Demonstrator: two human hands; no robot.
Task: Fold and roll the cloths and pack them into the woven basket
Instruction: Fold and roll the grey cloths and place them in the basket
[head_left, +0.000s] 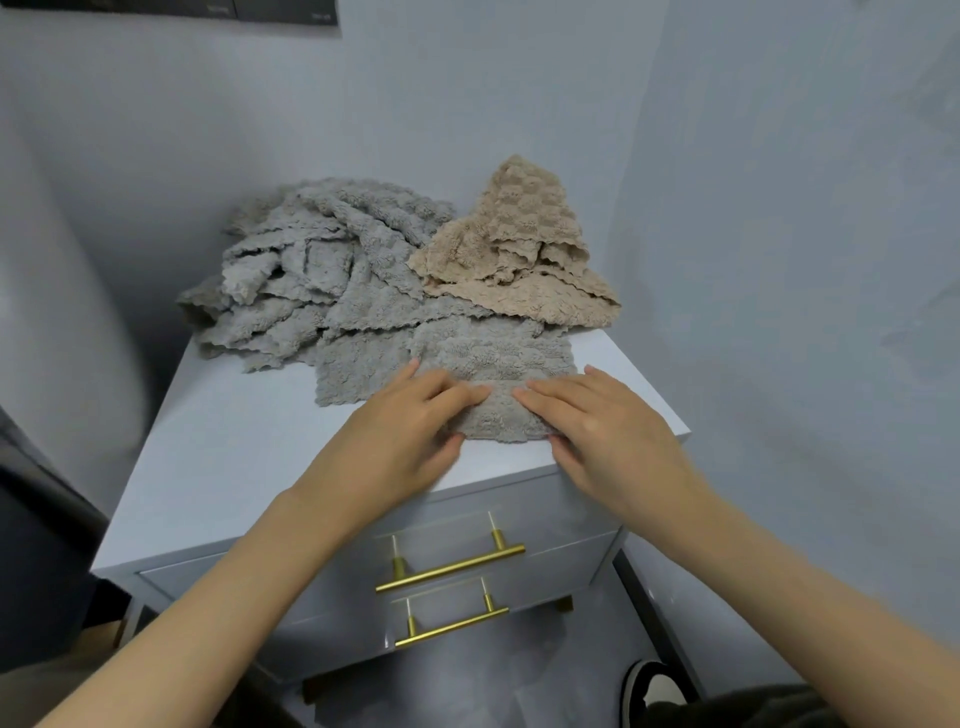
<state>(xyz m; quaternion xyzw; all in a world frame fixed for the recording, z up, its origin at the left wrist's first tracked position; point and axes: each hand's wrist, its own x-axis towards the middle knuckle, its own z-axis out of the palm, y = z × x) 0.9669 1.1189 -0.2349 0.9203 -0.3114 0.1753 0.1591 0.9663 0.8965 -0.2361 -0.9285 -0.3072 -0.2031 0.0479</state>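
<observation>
A grey textured cloth (493, 364) lies flat near the front edge of a white nightstand (249, 447). My left hand (410, 431) and my right hand (602, 431) sit side by side on its near edge. Each hand has its fingers laid over the top of the cloth and its thumb at the hem, pinching that edge. Behind it a crumpled heap of grey cloths (311, 270) covers the back left of the top. A beige cloth pile (519, 254) stands at the back right against the wall. No woven basket is in view.
The nightstand has two drawers with gold bar handles (449, 569). Pale walls close in behind and on the right. A dark shoe (652, 691) shows on the floor at the lower right. The left front part of the top is bare.
</observation>
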